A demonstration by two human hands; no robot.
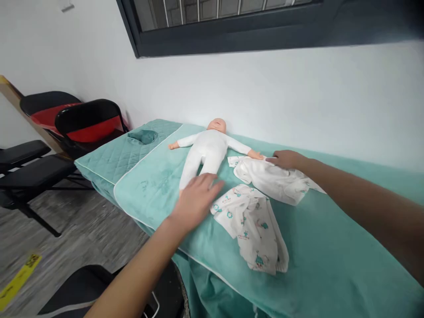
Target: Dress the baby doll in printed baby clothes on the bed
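Note:
A baby doll (212,145) in a white bodysuit lies on its back, arms spread, on the green bed cover (149,185). Over the doll's lower leg is my left hand (197,198), slightly blurred, fingers stretched out and holding nothing. My right hand (287,160) is at the upper edge of a white baby shirt (274,179), with fingers curled onto the fabric beside the doll's hand. Printed baby trousers (253,227), white with small green and red figures, lie folded nearer to me. The foot under my left hand is hidden.
A white wall (265,97) and dark-framed window (225,37) stand behind the bed. Black folding chairs (91,117) with red panels are at the left. A black seat (77,287) is near my left forearm, and yellow tape (20,280) marks the floor.

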